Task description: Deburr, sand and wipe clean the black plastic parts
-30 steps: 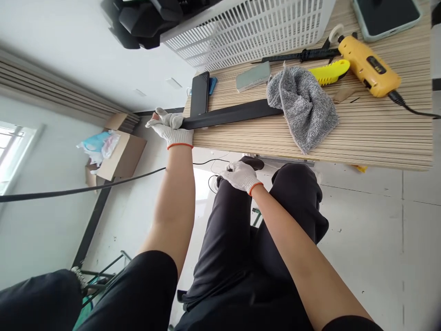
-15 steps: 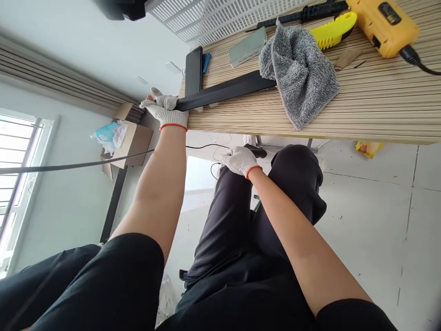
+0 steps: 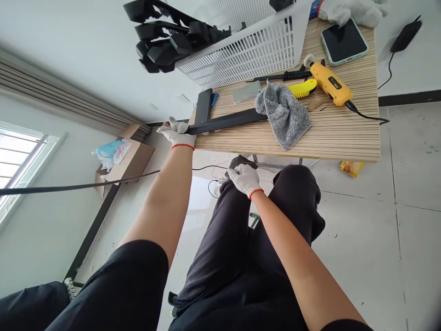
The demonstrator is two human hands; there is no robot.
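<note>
My left hand (image 3: 177, 132), in a white knit glove with an orange cuff, is closed on the left end of a long black plastic strip (image 3: 227, 121). The strip lies along the front of the wood-grain table (image 3: 330, 138), and its right end goes under a crumpled grey cloth (image 3: 284, 115). My right hand (image 3: 244, 179), gloved the same way, rests on my knee with its fingers loosely laid out and no object visible in it. Just beyond the strip's left part sits a dark, flat rectangular object (image 3: 203, 105).
A white perforated basket (image 3: 248, 55) holds several black plastic parts (image 3: 179, 39). Near the cloth are a yellow rotary tool (image 3: 332, 85) with a cord, a yellow-handled cutter (image 3: 303, 88) and a grey-green block (image 3: 246, 93). A phone (image 3: 344, 42) and spare gloves lie farther back. A black cable crosses at left.
The view has tilted up, bringing more of the basket, the phone and the table's right edge into sight. My left hand keeps its hold on the strip; my right hand stays at my knee.
</note>
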